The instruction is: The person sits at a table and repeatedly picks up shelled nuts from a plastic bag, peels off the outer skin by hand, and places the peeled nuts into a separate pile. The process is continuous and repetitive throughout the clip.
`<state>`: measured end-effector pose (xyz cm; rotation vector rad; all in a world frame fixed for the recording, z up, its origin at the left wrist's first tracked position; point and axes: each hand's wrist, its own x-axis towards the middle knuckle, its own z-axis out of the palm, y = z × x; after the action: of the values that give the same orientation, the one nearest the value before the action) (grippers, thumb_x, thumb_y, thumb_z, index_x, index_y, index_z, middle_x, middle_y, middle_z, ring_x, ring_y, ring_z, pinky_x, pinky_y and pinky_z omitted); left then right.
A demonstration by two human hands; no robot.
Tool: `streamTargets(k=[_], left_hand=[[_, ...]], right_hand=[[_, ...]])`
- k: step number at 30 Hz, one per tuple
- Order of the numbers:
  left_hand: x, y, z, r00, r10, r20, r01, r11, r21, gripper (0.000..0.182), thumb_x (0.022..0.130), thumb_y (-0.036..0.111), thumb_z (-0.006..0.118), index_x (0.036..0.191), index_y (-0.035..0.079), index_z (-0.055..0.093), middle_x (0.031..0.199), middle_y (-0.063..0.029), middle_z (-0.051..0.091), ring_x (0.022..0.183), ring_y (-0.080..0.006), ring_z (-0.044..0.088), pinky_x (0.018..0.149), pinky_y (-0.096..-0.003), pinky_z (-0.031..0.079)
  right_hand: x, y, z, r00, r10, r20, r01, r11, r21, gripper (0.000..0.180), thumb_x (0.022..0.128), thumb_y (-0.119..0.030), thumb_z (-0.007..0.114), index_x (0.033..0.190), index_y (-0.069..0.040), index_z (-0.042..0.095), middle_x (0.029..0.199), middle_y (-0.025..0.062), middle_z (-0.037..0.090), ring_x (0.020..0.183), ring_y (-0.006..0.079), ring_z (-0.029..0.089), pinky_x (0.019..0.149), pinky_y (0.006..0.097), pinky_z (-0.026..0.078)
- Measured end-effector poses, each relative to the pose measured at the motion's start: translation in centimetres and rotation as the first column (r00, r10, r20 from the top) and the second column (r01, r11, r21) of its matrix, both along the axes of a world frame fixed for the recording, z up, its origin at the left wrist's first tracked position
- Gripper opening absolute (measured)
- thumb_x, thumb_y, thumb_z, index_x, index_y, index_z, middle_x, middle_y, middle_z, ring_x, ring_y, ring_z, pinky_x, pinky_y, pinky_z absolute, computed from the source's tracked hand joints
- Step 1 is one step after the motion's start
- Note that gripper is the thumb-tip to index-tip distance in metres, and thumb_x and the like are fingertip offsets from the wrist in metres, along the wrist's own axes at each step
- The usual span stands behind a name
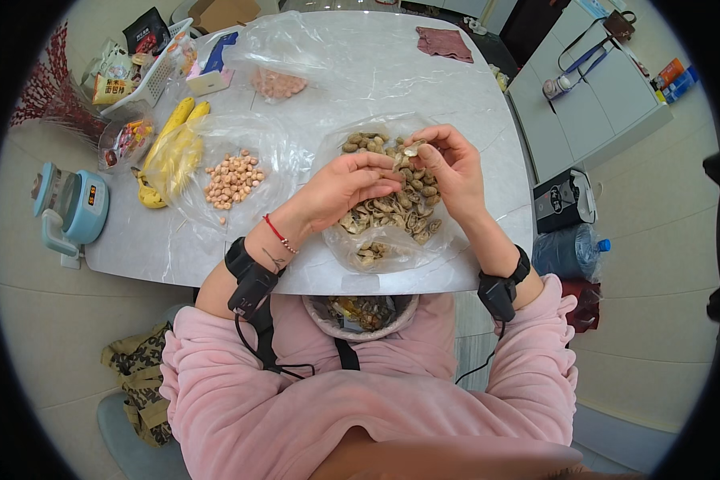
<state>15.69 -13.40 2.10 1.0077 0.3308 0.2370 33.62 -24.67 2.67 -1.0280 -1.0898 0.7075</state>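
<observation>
Both of my hands are over a clear plastic bag spread on the table, which holds a heap of unshelled peanuts and split, empty shells. My right hand pinches an opened peanut shell between thumb and fingertips. Close by on the left, my left hand has its fingers bent, the tips at the shell; whether a kernel lies in them is hidden. Further left, another clear bag lies flat under a pile of pale pink shelled peanuts.
Bananas lie partly under the left bag. Behind stand a tissue box, a white basket of snacks and a bag of pink kernels. A blue kettle stands left. A lined bin sits below the table edge.
</observation>
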Motion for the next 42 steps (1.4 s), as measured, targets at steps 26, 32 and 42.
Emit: streamTargets(k=[26,32,42], left_hand=[[-0.1,1.6,0.3,0.965,0.116,0.237,-0.029,0.939,-0.342,0.048,0.107,0.019,0.028,0.142,-0.013,0.03,0.145,-0.0263,0.04,0.134,-0.0307,0.044,0.113,-0.0362,0.042],[-0.1,1.6,0.5,0.972,0.097,0.214,-0.03,0.954,-0.297,0.049,0.108,0.024,0.023,0.144,-0.009,0.031,0.147,-0.0235,0.04,0.134,-0.0285,0.044,0.114,-0.0362,0.039],[-0.7,1.8,0.6,1.0,-0.014,-0.003,0.014,0.999,-0.05,0.054,0.108,0.037,0.023,0.131,-0.004,0.05,0.127,-0.0188,0.061,0.122,-0.0257,0.056,0.103,-0.0352,0.045]], right_hand=[[0.3,0.3,2.8,0.759,0.021,0.651,0.171,0.958,-0.231,0.013,0.087,-0.007,0.065,0.098,-0.001,0.07,0.086,0.0108,0.069,0.07,0.019,0.064,0.066,0.031,0.051],[-0.6,1.2,3.4,0.717,-0.028,0.696,0.184,0.971,-0.15,0.009,0.089,-0.003,0.064,0.097,0.0,0.068,0.089,0.008,0.07,0.077,0.0164,0.063,0.067,0.0286,0.05],[-0.3,2.4,2.6,0.632,-0.16,0.758,0.264,0.964,-0.017,0.01,0.087,-0.002,0.059,0.093,0.001,0.067,0.093,0.0167,0.066,0.084,0.0334,0.064,0.073,0.039,0.051]])
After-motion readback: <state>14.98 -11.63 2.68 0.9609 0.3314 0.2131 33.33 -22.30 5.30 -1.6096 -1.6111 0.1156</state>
